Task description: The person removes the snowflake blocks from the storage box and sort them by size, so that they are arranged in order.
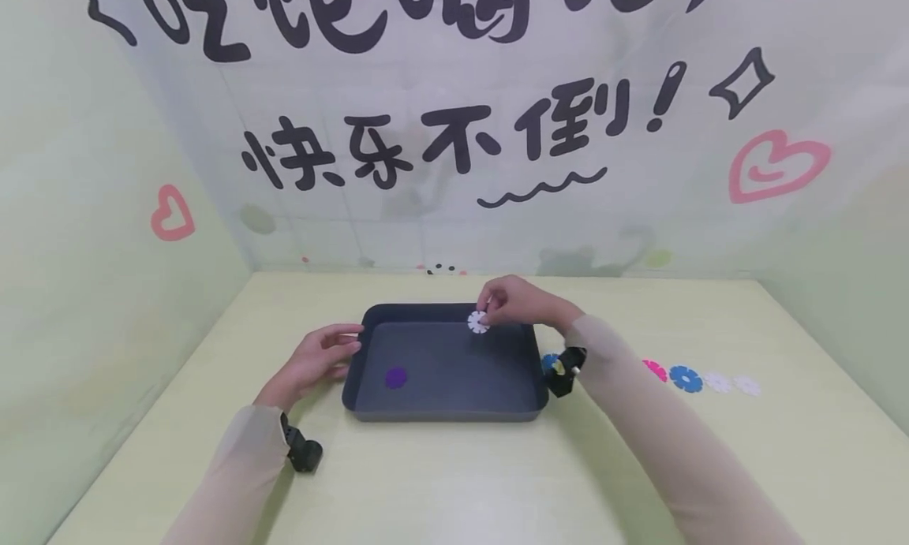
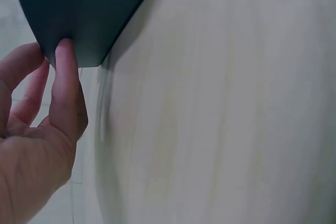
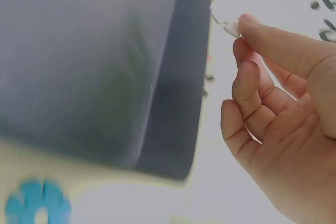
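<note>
A dark grey rectangular tray (image 1: 447,371) stands on the table. My left hand (image 1: 319,360) holds its left end, with fingers at the rim and on the outer wall of the tray (image 2: 86,11) in the left wrist view. Over the tray's far right part, my right hand (image 1: 521,302) pinches a white notched plastic snowflake disc (image 1: 479,322) between thumb and fingers. The same white disc (image 3: 224,19) shows at the fingertips in the right wrist view. Inside the tray, near its front left corner, lies a purple disc (image 1: 395,378).
Right of the tray, a row of discs lies on the table: a pink disc (image 1: 655,370), a blue disc (image 1: 686,378) and white discs (image 1: 719,382). Another blue disc (image 1: 551,362) sits by the tray's right side, partly hidden by the right wrist camera. A printed backdrop (image 1: 426,237) stands behind.
</note>
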### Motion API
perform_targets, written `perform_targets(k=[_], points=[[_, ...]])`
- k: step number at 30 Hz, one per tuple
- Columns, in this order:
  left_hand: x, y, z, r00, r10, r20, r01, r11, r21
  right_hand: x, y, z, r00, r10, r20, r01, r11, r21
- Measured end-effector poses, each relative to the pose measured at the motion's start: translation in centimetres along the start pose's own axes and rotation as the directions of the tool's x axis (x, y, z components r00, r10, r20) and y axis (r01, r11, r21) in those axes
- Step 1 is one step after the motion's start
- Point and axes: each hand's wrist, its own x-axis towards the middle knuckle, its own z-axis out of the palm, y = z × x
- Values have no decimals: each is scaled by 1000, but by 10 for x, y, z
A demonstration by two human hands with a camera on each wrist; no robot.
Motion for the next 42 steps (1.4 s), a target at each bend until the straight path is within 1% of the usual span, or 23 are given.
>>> perform_targets(k=[4,9,14,18,22,25,29,32,33,36,39,42], points=[[-1,-2,0,1000,-2,5,2,1000,4,-28,17,-18,998,22,-60,-21,1000,13],[-1,-1,1,1000,-5,9,5,1000,9,-68,47,-42,989,62,-135,-65,998,-19],[-1,0,1,1000,-14,1,14,1000,10,-111,72,-65,971,142,-194,-152,987,-41],[-1,1,0,1000,-11,-2,11,1000,22,-147,91,-82,951,204,-234,-224,973,-64],[-1,1,0,1000,-10,-6,10,999,31,-183,107,-96,927,249,-279,-286,953,-102],[-2,1,0,1000,-7,-6,8,1000,25,-209,122,-105,904,297,-306,-349,928,-132],[-3,1,-1,1000,-9,-7,9,1000,18,-244,144,-113,873,364,-324,-419,901,-117],[-4,1,-1,1000,-12,-5,12,1000,19,-267,158,-118,861,387,-331,-435,896,-83],[-4,1,-1,1000,-12,-4,12,1000,19,-274,161,-119,852,398,-340,-447,891,-76],[-4,2,-1,1000,-6,2,6,1000,20,-293,169,-123,834,431,-345,-479,876,-63],[-3,2,0,1000,-2,3,2,1000,16,-307,176,-125,801,479,-359,-528,848,-47],[-1,3,1,1000,-2,2,2,1000,11,-317,184,-128,779,517,-355,-568,822,-48]])
